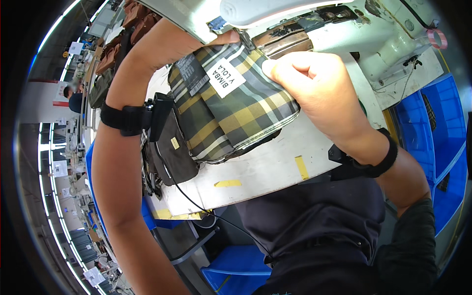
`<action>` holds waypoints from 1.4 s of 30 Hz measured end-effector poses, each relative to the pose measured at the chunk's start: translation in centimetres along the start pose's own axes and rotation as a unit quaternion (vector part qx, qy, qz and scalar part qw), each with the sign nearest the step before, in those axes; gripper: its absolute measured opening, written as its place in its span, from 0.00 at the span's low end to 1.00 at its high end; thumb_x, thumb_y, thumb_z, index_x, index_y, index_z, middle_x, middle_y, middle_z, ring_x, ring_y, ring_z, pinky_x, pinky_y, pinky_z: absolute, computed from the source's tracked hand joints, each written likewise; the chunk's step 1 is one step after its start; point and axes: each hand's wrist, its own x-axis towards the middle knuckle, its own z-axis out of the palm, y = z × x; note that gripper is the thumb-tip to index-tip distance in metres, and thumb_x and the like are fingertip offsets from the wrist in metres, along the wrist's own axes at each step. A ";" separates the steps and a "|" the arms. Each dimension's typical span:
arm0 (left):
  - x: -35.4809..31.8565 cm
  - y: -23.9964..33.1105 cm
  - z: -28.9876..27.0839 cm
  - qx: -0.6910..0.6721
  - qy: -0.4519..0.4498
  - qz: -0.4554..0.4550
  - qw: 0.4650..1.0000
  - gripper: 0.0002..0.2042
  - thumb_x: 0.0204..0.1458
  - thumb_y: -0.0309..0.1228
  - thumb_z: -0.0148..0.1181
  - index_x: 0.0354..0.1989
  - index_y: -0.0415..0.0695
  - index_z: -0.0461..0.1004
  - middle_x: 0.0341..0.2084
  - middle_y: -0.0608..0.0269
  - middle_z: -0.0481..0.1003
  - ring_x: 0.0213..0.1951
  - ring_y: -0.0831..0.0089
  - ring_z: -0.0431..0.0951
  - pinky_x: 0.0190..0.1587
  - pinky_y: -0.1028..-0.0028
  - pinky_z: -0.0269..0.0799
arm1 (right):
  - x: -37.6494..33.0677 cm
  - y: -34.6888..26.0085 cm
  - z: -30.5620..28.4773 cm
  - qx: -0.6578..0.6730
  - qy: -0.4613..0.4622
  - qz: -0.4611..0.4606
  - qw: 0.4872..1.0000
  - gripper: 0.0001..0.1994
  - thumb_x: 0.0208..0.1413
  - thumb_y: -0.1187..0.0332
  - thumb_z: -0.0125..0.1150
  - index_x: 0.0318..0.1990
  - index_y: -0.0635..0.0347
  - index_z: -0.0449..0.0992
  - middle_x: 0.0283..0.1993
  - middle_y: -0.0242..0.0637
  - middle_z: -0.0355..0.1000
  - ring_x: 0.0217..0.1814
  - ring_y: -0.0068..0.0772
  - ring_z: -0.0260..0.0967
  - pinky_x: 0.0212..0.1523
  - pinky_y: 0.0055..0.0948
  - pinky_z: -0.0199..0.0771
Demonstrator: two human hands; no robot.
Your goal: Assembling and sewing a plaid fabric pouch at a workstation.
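A plaid fabric piece (255,105) in green, yellow and grey lies under the sewing machine's head, bulging like a bag lining. A white label (225,77) and a dark printed tag (192,73) lie on it. My right hand (319,81) pinches its upper right edge, thumb on top, fingers curled. Reaching round from the left, my left hand (223,39) rests at the fabric's top edge beside the presser foot (246,39). One finger there is stretched out; the machine head hides most of the others.
The machine head (275,11) overhangs the white worktable (255,174), which has yellow tape marks. A dark grey bag part (174,147) lies at the left, with a black cable across it. Blue bins (445,128) stand at the right, and another blue bin (236,263) sits below the table.
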 end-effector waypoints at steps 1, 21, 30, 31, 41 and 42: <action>0.2 0.0 0.0 0.004 -0.003 -0.001 1.000 0.12 0.58 0.29 0.72 0.49 0.42 0.83 0.40 0.68 0.84 0.41 0.79 0.81 0.47 0.76 0.78 | 0.0 0.3 0.1 0.015 0.014 -0.010 1.000 0.18 0.64 0.73 0.57 0.21 0.67 0.65 0.18 0.28 0.64 0.21 0.13 0.64 0.21 0.24 0.70; -4.2 2.9 -0.2 0.265 0.166 -0.045 0.949 0.18 0.51 0.36 0.71 0.48 0.40 0.83 0.44 0.48 0.83 0.48 0.45 0.81 0.52 0.55 0.78 | 0.2 0.0 2.2 -0.040 0.043 -0.044 0.997 0.17 0.62 0.69 0.63 0.21 0.69 0.71 0.18 0.26 0.67 0.21 0.14 0.61 0.21 0.24 0.64; -9.6 16.3 6.8 0.238 0.160 -0.023 0.958 0.17 0.56 0.30 0.67 0.54 0.45 0.78 0.44 0.57 0.80 0.48 0.55 0.82 0.51 0.60 0.78 | -1.2 -0.3 2.5 0.204 0.093 0.119 0.967 0.11 0.64 0.69 0.56 0.34 0.67 0.80 0.25 0.31 0.72 0.26 0.21 0.71 0.29 0.26 0.77; -9.6 16.1 7.3 0.243 0.160 -0.021 0.956 0.17 0.56 0.30 0.67 0.54 0.45 0.78 0.44 0.57 0.80 0.48 0.55 0.82 0.51 0.60 0.78 | -1.7 -0.3 2.6 0.208 0.097 0.140 0.963 0.10 0.65 0.69 0.54 0.34 0.65 0.78 0.27 0.29 0.72 0.30 0.19 0.70 0.31 0.24 0.75; -5.5 13.3 7.0 0.415 0.270 0.061 0.866 0.05 0.59 0.30 0.65 0.37 0.44 0.75 0.29 0.62 0.71 0.32 0.62 0.77 0.34 0.65 0.73 | -1.1 0.2 6.4 -0.139 0.202 0.020 0.969 0.17 0.55 0.69 0.57 0.51 0.63 0.74 0.53 0.56 0.73 0.59 0.62 0.70 0.60 0.53 0.71; -5.5 13.4 6.8 0.394 0.269 0.069 0.876 0.06 0.59 0.30 0.67 0.37 0.45 0.74 0.28 0.63 0.70 0.29 0.64 0.77 0.31 0.66 0.73 | -1.6 0.1 6.0 -0.128 0.190 0.025 0.973 0.17 0.54 0.70 0.56 0.52 0.63 0.75 0.53 0.56 0.74 0.59 0.61 0.70 0.60 0.52 0.71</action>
